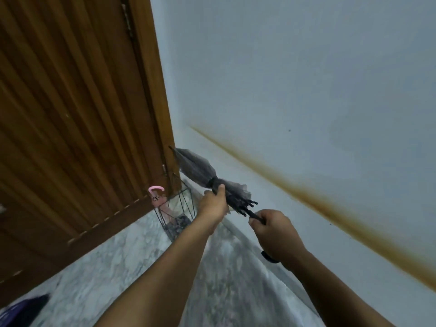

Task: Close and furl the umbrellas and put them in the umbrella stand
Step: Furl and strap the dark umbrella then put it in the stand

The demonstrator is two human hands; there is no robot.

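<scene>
Two bare forearms come up from the bottom edge, and under them lies a clear plastic canopy (247, 267) of another umbrella, spread over the marble floor (99, 260). At the lower left corner a dark blue thing (21, 308) shows only partly, and I cannot tell what it is.

Each grip is clenched on the same thing. The right hand (274, 234) grasps the black handle (267, 256) of the grey umbrella (200, 168); the curved end of the handle comes out below the hand, and the thin shaft comes out above the fingers. The left hand (213, 204) grasps the middle of this umbrella, where a dark strap binds the folded cloth, with the thumb lying over it. The umbrella is closed and furled, held in the air, tilted, its tip pointing up toward the edge of the wooden door (70, 114). The black rib ends stick out between the two hands.

Just beyond the left hand, in the corner between door and wall (295, 67), stands the umbrella stand (179, 208), a black wire basket on the floor. Inside it is a pink umbrella (157, 194), upright, with its hooked handle above the rim. The grey umbrella is above the stand, not in it.

A long brown stain (306, 192) runs across the pale wall. No writing or label can be read anywhere.
</scene>
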